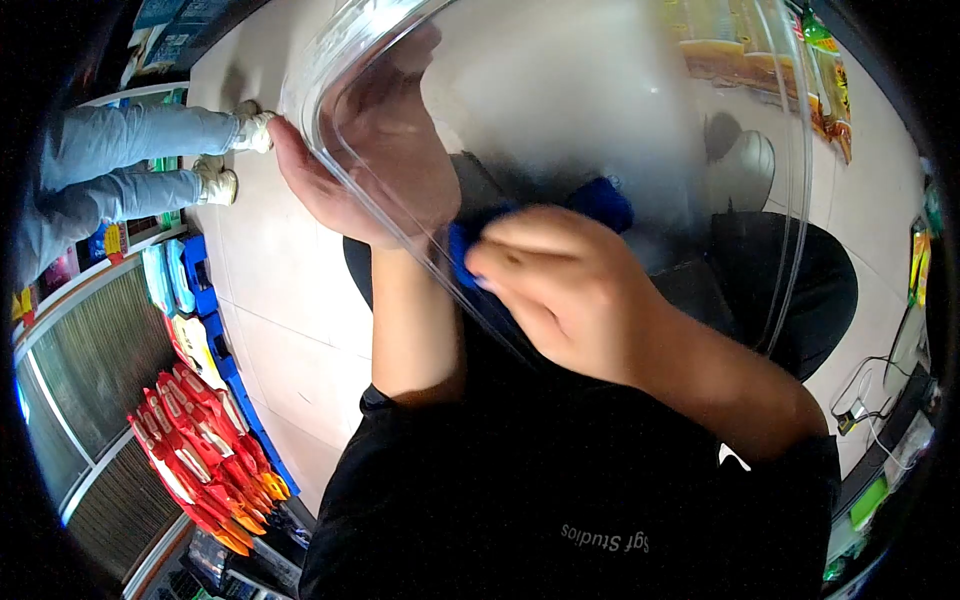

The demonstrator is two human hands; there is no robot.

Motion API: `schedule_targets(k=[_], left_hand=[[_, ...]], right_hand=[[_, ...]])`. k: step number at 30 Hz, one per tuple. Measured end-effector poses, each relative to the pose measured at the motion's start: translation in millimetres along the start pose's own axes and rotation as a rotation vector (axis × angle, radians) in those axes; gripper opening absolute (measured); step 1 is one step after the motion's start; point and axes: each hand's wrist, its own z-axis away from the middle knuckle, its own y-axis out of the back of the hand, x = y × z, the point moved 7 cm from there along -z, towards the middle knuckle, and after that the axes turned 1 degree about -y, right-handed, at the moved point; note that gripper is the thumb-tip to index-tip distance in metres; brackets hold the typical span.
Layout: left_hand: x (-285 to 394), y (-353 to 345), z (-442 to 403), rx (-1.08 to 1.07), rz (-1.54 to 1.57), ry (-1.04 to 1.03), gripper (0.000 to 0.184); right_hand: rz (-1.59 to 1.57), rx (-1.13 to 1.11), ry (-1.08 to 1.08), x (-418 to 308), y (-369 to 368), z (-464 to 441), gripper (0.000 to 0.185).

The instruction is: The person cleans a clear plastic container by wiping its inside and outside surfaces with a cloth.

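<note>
A large clear plastic container (pixel 570 100) with rounded edges is held up in front of me, its surface hazy in the middle. My left hand (pixel 365 165) supports it at the left side, palm against the plastic and thumb outside the edge. Part of that hand shows through the clear wall. Bunched in my right hand (pixel 565 275) is a blue cloth (pixel 603 203), pressed to the container near its lower edge. The right fingers are closed round the cloth, slightly blurred.
A person in light blue jeans (pixel 140 140) stands at the left on the tiled floor (pixel 290 370). Red packets (pixel 195 450) and blue crates (pixel 225 355) line the shelves. Yellow packaging (pixel 750 65) lies beyond the container; cables (pixel 865 400) are at right.
</note>
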Motion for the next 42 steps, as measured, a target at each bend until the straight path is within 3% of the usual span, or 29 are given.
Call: schedule_targets(k=[2, 3, 5, 8, 10, 14, 20, 23, 30, 36, 42], left_hand=[[-2, -4, -2, 0.049, -0.008, -0.048, 0.079], [-1, -7, -6, -0.034, -0.061, -0.029, 0.08], [-4, -5, -9, 0.011, -0.12, -0.019, 0.078], [-4, -6, -9, 0.034, -0.184, -0.025, 0.074], [-3, -9, -7, 0.01, -0.191, -0.043, 0.071], [-6, -16, -6, 0.023, -0.23, -0.083, 0.066], [-8, -17, -6, -0.014, -0.392, -0.073, 0.067], [-10, -13, -5, 0.022, -0.258, -0.033, 0.069], [-10, -3, 3, 0.138, -0.284, -0.003, 0.068], [-13, -4, 6, 0.101, -0.276, -0.106, 0.058], [-14, -4, -7, 0.018, -0.29, -0.043, 0.065]], right_hand=[[-0.002, -0.194, -0.084, 4, 1, 21, 0.015], [0.003, -0.191, -0.085, 6, 7, 26, 0.015], [0.07, -0.237, -0.079, 10, 11, 36, 0.013], [0.175, 0.065, -0.214, 25, 45, 23, 0.013], [0.327, 0.243, -0.167, 26, 71, 2, 0.02], [0.524, 0.339, -0.006, 36, 72, -39, 0.023], [0.719, 0.336, 0.006, 61, 33, -54, 0.021], [0.657, 0.252, 0.024, 47, 8, -59, 0.017], [0.595, 0.056, 0.048, 47, -7, -51, 0.01], [0.551, -0.127, -0.022, 53, -3, -11, 0.015], [0.624, -0.174, 0.018, 51, 0, -11, 0.019]])
